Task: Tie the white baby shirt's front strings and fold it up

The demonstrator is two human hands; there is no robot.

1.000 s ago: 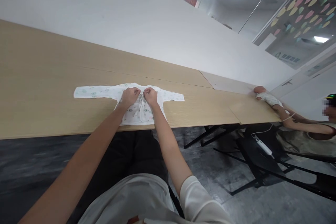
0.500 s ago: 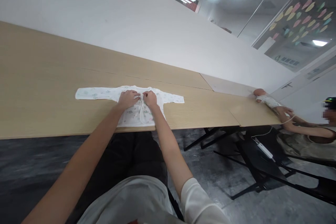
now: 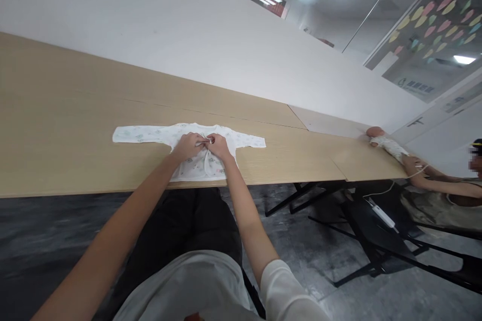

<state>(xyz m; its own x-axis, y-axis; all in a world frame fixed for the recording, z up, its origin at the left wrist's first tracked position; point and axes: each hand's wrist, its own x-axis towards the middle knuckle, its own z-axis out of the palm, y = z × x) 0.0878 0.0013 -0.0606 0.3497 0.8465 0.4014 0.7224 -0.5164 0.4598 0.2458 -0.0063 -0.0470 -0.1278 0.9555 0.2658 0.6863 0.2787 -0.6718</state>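
A white baby shirt [image 3: 196,166] with a small print lies flat on the wooden table, its sleeves stretched out to both sides. My left hand [image 3: 189,146] is closed at the upper middle of its front opening, fingertips pinching the fabric edge. My right hand [image 3: 218,145] pinches the other edge just beside it, and the fingertips of both hands meet. A bit of white fabric shows between them. The fingers hide any fastener there. Below the hands the front is slightly bunched.
The long wooden table [image 3: 68,160] runs along a white wall [image 3: 150,35]. At its far right another person [image 3: 444,185] handles a doll [image 3: 389,145] in printed clothing. Black folding chairs [image 3: 380,230] stand right of me, with a white power strip [image 3: 383,215] on one.
My left hand has moved right to meet my right hand, and both now pinch the shirt's front. The fabric between them is drawn up and bunched.
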